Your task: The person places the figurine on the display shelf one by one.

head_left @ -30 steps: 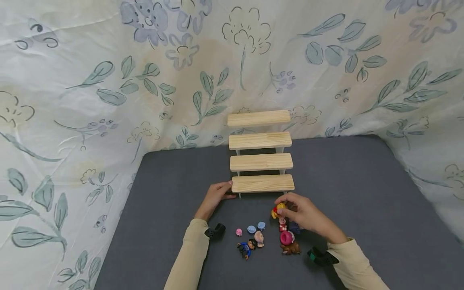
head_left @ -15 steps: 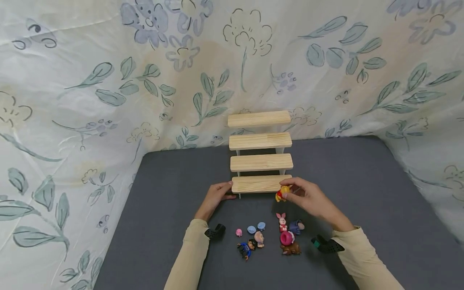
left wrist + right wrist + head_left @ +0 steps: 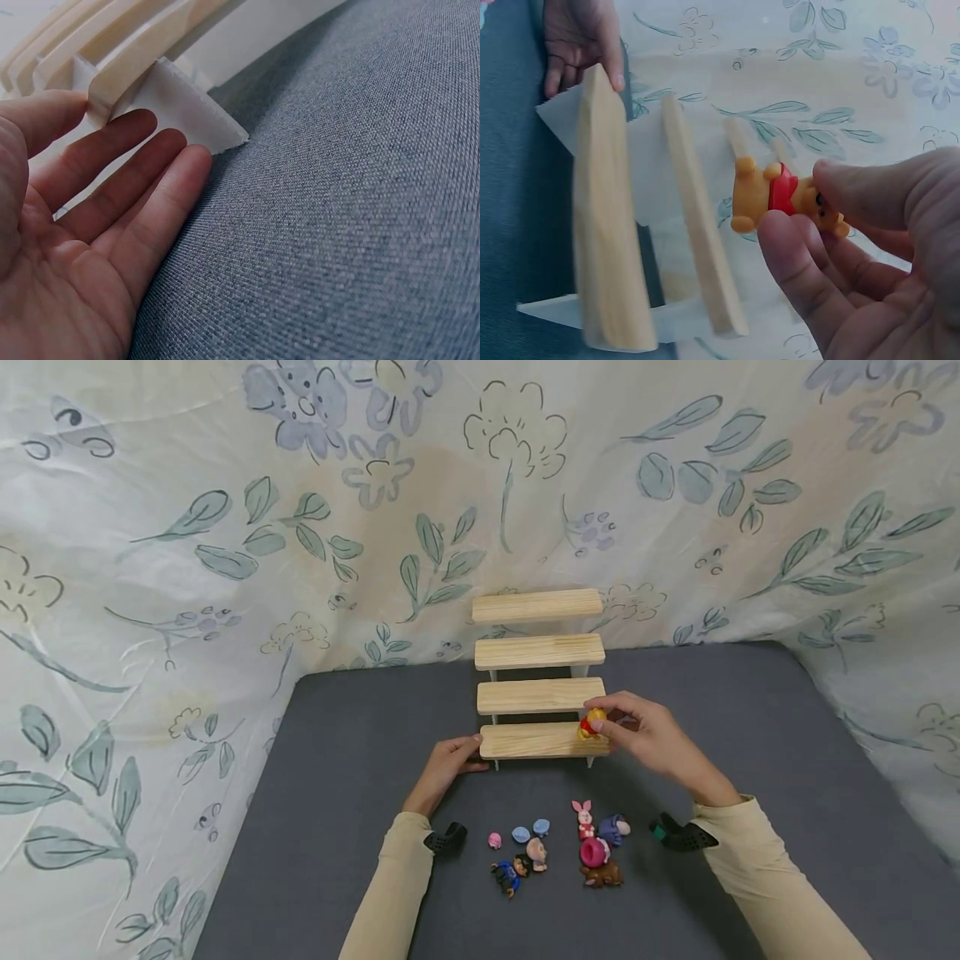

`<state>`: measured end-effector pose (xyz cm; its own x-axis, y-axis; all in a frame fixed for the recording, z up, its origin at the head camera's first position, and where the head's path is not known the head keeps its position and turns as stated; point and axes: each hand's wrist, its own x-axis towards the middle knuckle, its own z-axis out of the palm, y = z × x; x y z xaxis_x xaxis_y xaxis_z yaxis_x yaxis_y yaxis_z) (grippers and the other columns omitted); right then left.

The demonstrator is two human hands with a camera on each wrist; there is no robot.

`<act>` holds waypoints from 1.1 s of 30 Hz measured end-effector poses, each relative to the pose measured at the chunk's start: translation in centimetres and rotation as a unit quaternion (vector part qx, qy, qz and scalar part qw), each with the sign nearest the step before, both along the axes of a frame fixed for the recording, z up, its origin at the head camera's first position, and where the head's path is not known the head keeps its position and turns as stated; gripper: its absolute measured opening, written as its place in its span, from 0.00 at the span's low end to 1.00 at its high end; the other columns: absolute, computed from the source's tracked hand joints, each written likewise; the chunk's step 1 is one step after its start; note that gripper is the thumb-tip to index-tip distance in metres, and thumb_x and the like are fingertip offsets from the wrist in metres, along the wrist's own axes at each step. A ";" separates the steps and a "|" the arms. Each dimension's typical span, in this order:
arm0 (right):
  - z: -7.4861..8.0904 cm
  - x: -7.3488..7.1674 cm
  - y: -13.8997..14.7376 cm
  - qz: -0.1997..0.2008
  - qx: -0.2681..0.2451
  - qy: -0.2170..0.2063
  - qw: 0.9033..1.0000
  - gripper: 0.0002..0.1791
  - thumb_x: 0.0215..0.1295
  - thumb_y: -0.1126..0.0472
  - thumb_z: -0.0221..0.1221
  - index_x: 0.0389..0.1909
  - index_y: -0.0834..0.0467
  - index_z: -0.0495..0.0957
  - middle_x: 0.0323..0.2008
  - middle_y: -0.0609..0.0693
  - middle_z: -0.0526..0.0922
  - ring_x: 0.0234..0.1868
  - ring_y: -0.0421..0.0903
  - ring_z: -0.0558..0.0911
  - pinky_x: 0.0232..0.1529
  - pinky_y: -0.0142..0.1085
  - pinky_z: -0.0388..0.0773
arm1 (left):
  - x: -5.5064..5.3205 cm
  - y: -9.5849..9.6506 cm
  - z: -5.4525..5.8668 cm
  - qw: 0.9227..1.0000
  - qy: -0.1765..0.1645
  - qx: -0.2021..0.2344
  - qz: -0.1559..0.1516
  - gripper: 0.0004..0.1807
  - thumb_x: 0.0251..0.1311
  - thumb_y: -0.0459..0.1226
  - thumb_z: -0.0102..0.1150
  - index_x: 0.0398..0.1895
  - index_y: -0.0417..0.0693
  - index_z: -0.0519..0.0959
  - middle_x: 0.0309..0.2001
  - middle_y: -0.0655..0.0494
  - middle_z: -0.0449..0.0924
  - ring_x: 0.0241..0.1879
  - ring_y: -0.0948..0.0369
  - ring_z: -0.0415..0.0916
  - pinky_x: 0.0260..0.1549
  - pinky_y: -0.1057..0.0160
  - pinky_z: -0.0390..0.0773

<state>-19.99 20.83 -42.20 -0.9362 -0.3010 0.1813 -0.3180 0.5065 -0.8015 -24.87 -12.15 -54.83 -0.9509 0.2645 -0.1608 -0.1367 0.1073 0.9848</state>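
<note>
A stepped wooden shelf (image 3: 542,696) with light planks on white side supports stands on the dark cloth. My left hand (image 3: 444,770) holds the left end of its lowest plank (image 3: 142,60), thumb at the plank's end and fingertips by the white support (image 3: 187,105). My right hand (image 3: 651,739) pinches a yellow bear figurine (image 3: 784,191) in a red shirt between thumb and fingers, by its head. In the head view the bear overlaps the right end of the lowest plank; in the right wrist view its feet point toward the planks.
Nearer me lie a piglet figurine (image 3: 583,820), a grey-blue donkey figurine (image 3: 612,830), a magenta round piece (image 3: 593,852) and a brown figurine (image 3: 602,874). Left of them are a blue-clothed figure (image 3: 507,877), a pale figure (image 3: 536,854) and small caps (image 3: 521,835). A floral curtain (image 3: 375,527) hangs behind.
My right hand has lifted the bear figurine from beside the other figurines and carried it away from me to the lowest plank's right end. My left hand has stayed at the shelf.
</note>
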 end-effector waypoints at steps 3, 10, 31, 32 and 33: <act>0.8 -0.3 0.1 -0.016 0.008 -0.004 1.000 0.20 0.73 0.63 0.60 0.63 0.61 0.77 0.47 0.58 0.81 0.34 0.45 0.85 0.34 0.32 0.84 | 0.0 0.1 0.0 1.000 0.002 -0.002 -0.002 0.26 0.73 0.51 0.56 0.55 0.36 0.84 0.55 0.39 0.84 0.48 0.58 0.87 0.50 0.57 0.87; 2.2 -0.9 0.3 -0.043 0.019 0.014 0.999 0.22 0.74 0.61 0.60 0.67 0.57 0.75 0.53 0.56 0.80 0.46 0.45 0.82 0.42 0.25 0.80 | 0.1 0.1 0.0 1.000 0.001 -0.006 -0.002 0.26 0.73 0.52 0.55 0.55 0.37 0.84 0.55 0.40 0.84 0.49 0.57 0.86 0.49 0.57 0.87; 5.6 -3.8 0.7 -0.100 0.008 0.039 0.994 0.21 0.75 0.52 0.59 0.63 0.57 0.77 0.54 0.57 0.82 0.53 0.53 0.81 0.42 0.26 0.76 | 0.2 0.0 -0.3 1.000 0.010 0.000 -0.010 0.29 0.72 0.54 0.57 0.55 0.37 0.84 0.56 0.41 0.84 0.51 0.57 0.86 0.49 0.59 0.87; 5.7 -4.0 0.7 -0.102 0.007 0.036 0.994 0.21 0.75 0.52 0.59 0.63 0.56 0.77 0.54 0.57 0.82 0.53 0.52 0.80 0.43 0.26 0.76 | 0.2 0.0 -0.3 1.000 0.008 0.001 -0.010 0.29 0.71 0.55 0.57 0.54 0.37 0.84 0.56 0.41 0.84 0.52 0.56 0.86 0.49 0.59 0.87; 5.8 -4.1 0.7 -0.103 0.007 0.035 0.994 0.21 0.75 0.51 0.59 0.63 0.56 0.77 0.54 0.57 0.82 0.53 0.52 0.80 0.43 0.26 0.75 | 0.2 0.0 -0.3 1.000 0.011 0.000 -0.011 0.29 0.71 0.55 0.57 0.54 0.37 0.84 0.56 0.41 0.84 0.52 0.56 0.86 0.49 0.59 0.87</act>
<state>-24.10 21.56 -36.42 -0.9637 -0.1064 0.2450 -0.2605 0.5774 -0.7738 -24.64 -12.16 -55.12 -0.9481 0.2854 -0.1403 -0.1132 0.1094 0.9875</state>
